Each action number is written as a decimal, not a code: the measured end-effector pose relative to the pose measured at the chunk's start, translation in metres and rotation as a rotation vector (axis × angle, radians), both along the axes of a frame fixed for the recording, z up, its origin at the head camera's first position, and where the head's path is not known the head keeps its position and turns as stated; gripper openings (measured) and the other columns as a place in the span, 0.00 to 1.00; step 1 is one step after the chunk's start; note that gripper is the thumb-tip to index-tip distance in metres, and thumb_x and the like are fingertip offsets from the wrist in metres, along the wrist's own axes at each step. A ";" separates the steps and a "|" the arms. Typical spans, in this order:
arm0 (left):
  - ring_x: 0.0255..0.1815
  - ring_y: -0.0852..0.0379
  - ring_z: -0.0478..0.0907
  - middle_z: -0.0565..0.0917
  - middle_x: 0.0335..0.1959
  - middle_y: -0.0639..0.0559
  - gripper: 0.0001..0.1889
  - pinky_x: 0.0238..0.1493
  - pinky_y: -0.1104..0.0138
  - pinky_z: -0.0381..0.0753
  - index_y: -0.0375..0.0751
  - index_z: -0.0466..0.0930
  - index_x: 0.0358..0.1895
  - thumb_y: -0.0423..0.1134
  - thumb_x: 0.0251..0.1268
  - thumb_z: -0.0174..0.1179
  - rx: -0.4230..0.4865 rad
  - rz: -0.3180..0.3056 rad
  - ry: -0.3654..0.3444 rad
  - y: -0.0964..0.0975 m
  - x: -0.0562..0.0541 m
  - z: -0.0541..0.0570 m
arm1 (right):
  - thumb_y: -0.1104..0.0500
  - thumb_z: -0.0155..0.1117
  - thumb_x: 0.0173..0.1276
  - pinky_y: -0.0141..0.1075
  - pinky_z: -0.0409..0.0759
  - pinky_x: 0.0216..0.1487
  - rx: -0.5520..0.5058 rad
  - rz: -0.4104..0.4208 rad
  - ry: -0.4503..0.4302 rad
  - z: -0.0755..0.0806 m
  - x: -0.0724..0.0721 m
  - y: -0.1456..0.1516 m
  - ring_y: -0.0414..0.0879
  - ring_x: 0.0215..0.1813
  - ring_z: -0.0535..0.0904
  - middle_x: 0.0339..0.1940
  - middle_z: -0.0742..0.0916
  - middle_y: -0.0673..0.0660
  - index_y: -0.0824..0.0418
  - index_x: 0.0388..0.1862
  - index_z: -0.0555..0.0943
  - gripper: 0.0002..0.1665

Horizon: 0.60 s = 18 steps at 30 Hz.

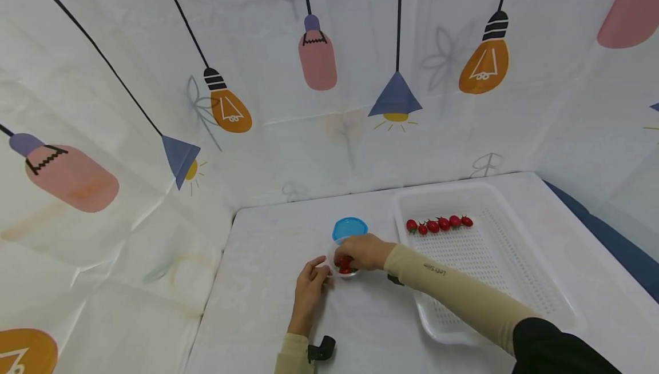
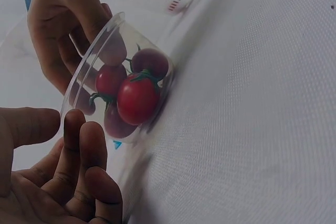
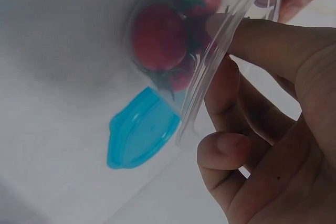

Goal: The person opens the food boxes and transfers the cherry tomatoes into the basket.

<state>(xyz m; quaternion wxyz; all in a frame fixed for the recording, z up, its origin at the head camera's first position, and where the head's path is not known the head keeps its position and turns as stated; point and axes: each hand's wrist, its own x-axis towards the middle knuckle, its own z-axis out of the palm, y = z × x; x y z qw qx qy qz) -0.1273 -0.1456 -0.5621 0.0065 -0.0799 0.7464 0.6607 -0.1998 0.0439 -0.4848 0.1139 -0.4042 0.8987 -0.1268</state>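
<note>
A clear plastic cup [image 2: 119,18] stands on the table with several red cherry tomatoes [image 2: 137,99] in it, green stems on some. My right hand [image 1: 364,251] reaches over its rim, fingers down inside. Through the wall in the right wrist view, these fingers pinch a dark red tomato [image 3: 198,34], partly hidden by the fingertip. On the cup's left side my left hand [image 1: 309,287] stays low, its relaxed fingertips right at the rim. Just behind the cup lies a bright blue lid [image 1: 350,229].
To the right is a large white perforated tray [image 1: 463,254], with a row of several cherry tomatoes [image 1: 433,226] near its back left corner. My right forearm crosses over the tray. A white cloth covers the table [image 1: 252,305], and a printed curtain [image 1: 309,151] hangs behind it.
</note>
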 end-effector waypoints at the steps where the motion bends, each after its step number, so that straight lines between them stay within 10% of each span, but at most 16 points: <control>1: 0.38 0.52 0.82 0.86 0.38 0.45 0.20 0.39 0.64 0.76 0.36 0.76 0.64 0.43 0.75 0.60 -0.002 0.002 0.000 0.000 0.000 0.000 | 0.63 0.74 0.65 0.40 0.81 0.51 0.002 -0.005 -0.002 -0.001 -0.001 0.000 0.39 0.48 0.80 0.46 0.87 0.47 0.49 0.52 0.87 0.17; 18: 0.39 0.52 0.81 0.86 0.40 0.45 0.20 0.42 0.64 0.76 0.37 0.76 0.64 0.42 0.76 0.58 -0.007 0.002 -0.021 0.001 0.000 0.003 | 0.56 0.76 0.65 0.36 0.80 0.47 0.034 -0.043 -0.006 -0.005 0.000 0.000 0.38 0.42 0.78 0.40 0.85 0.45 0.51 0.51 0.85 0.17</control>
